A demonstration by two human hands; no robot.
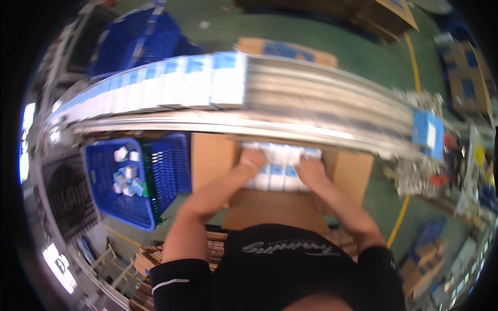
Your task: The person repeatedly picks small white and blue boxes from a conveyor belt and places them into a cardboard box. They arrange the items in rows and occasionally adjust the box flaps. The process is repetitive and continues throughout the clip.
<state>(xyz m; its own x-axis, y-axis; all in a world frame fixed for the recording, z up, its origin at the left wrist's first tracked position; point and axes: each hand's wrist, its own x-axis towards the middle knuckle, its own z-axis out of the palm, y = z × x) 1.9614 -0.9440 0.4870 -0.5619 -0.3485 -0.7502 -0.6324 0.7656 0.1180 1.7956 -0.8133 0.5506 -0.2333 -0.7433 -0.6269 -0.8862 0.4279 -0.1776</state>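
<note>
An open cardboard carton (276, 205) stands in front of me with its flaps spread. A row of small white and blue boxes (277, 173) fills its opening, packed side by side. My left hand (254, 158) is closed over the left end of the row, fingers curled down at its far side. At the right end, my right hand (311, 169) grips the boxes in the same way, fingertips partly hidden and slightly blurred. Both forearms reach in from below.
Just beyond the carton runs a metal conveyor (327, 96), with a long line of white and blue boxes (176, 83) on its left part. A blue basket (96, 199) holding several loose small boxes stands left. Another blue basket (124, 46) lies beyond the conveyor. Stacked flat cardboard (215, 249) sits near me.
</note>
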